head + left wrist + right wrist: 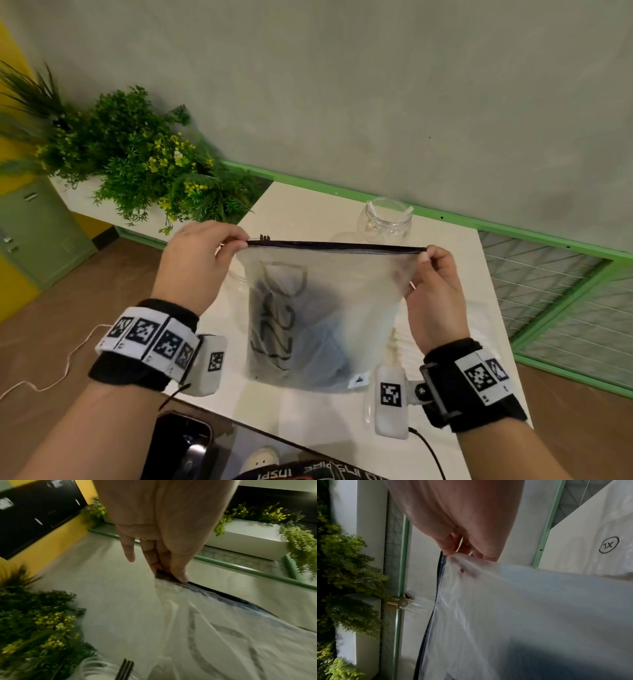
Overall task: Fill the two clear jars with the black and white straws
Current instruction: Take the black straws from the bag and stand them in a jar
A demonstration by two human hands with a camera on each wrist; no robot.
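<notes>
Both hands, left (195,263) and right (433,294), fingers pinching the zipped bag (318,318) by its top corners above the surface, jar (385,221) behind empty, so filling looks barely begun

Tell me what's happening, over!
Left hand and right hand pinch the frosted zip bag's top corners, zip closed. One clear jar behind, no straws inside. Bag hides the table beyond.

The left hand (154,524) pinches the dark zip edge of a frosted bag (223,635) between thumb and fingers. Below, dark straws (126,669) stand in a clear jar (92,669) beside green plants (34,622).
</notes>
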